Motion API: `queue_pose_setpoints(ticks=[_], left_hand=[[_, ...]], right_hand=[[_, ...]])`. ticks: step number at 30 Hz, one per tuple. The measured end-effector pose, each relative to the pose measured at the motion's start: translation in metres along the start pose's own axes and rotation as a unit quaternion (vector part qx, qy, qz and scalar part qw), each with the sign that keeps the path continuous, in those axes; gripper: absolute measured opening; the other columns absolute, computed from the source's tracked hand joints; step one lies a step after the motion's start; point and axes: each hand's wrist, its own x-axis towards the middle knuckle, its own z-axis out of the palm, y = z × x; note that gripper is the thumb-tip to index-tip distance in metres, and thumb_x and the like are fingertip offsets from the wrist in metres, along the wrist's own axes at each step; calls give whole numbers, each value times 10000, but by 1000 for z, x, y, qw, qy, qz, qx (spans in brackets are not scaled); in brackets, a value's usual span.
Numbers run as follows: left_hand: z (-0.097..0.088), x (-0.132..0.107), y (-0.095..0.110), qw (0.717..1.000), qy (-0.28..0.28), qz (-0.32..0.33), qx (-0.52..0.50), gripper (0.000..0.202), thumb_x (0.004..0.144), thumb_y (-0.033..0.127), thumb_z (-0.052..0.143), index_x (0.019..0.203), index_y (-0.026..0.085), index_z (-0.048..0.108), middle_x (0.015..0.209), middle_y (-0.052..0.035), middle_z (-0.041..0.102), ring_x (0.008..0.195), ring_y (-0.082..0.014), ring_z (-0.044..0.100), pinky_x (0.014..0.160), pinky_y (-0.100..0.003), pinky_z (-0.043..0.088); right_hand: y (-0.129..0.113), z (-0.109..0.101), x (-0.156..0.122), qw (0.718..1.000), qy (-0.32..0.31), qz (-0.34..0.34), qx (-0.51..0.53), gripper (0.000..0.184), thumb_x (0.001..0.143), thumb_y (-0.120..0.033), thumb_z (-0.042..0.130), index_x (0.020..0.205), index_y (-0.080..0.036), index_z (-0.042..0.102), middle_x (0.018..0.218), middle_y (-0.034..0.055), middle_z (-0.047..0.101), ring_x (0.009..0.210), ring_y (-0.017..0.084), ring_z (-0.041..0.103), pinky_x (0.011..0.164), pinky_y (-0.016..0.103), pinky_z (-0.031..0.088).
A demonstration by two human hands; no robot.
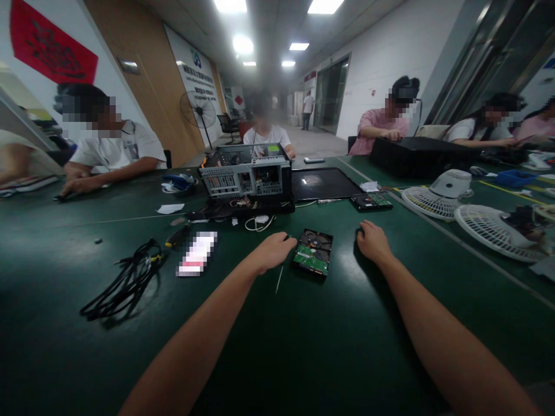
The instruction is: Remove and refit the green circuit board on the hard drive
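Observation:
A hard drive (315, 260) lies on the green table, its green circuit board facing up. My left hand (274, 252) is closed just to the left of it, fingertips close to the drive's edge; whether they touch it I cannot tell. From under this hand slants the thin metal shaft of a screwdriver (279, 280), its handle mostly hidden in the fingers. On the drive's right, apart from it, my right hand (373, 241) rests on the table with curled fingers. Something dark shows at its fingertips, too small to name.
Ahead stands an opened computer case (245, 179), with a black side panel (323, 184) and a second hard drive (371, 201) to its right. Coiled black cables (130, 280), a phone (197, 254) and a yellow-black tool handle (177, 237) lie left. White fan parts (437, 196) are right. Several people sit around.

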Motion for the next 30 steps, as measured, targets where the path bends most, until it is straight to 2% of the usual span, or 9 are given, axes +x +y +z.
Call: queue_pose_setpoints(ticks=[5, 10, 14, 21, 23, 26, 30], left_hand=[[9, 1, -1, 998, -46, -11, -45, 354, 885, 519, 491, 839, 204, 648, 870, -53, 656, 771, -205, 593, 631, -288, 413], [12, 1, -2, 997, -76, -17, -31, 321, 861, 493, 517, 816, 204, 648, 855, -63, 661, 749, -207, 592, 590, -281, 394], [11, -3, 0, 991, -109, -20, -71, 305, 847, 484, 557, 868, 196, 657, 900, -67, 675, 773, -200, 620, 629, -278, 462], [22, -20, 23, 944, -242, -52, -220, 156, 844, 296, 611, 924, 171, 660, 985, -94, 719, 850, -185, 706, 771, -310, 591], [23, -22, 24, 944, -243, -63, -212, 151, 852, 292, 610, 920, 164, 654, 960, -104, 731, 834, -193, 721, 756, -321, 607], [23, -17, 17, 963, -199, -64, -167, 153, 847, 299, 622, 911, 160, 621, 921, -110, 734, 787, -211, 733, 680, -323, 610], [24, -7, 4, 973, -168, -48, -149, 140, 841, 263, 607, 922, 150, 589, 896, -113, 729, 713, -215, 733, 576, -293, 567]], right_hand=[[3, 5, 1, 1000, -18, -21, -2, 484, 946, -204, 412, 1373, -129, 626, 1491, 136, 553, 1355, 283, 497, 1132, 435, 370], [-2, 0, -1, 999, -21, -24, -12, 459, 950, -202, 403, 1315, -126, 670, 1396, 149, 629, 1263, 292, 564, 1080, 419, 401], [-5, -8, -2, 999, -22, -30, -17, 428, 935, -198, 429, 1243, -149, 723, 1302, 132, 689, 1180, 285, 607, 1057, 396, 405], [-6, -17, -5, 999, -32, -16, -12, 354, 918, -213, 477, 1098, -200, 782, 1164, 100, 748, 1064, 273, 654, 955, 370, 452], [-5, -18, -5, 999, -36, -8, -10, 338, 911, -210, 491, 1079, -212, 784, 1128, 93, 755, 1040, 269, 662, 921, 360, 462], [-6, -20, -6, 999, -38, 5, -6, 327, 902, -200, 507, 1080, -212, 780, 1102, 96, 750, 1014, 259, 666, 894, 346, 470], [-7, -22, -8, 999, -33, 33, -4, 320, 918, -253, 530, 1120, -184, 769, 1144, 139, 708, 1010, 263, 662, 894, 348, 475]])
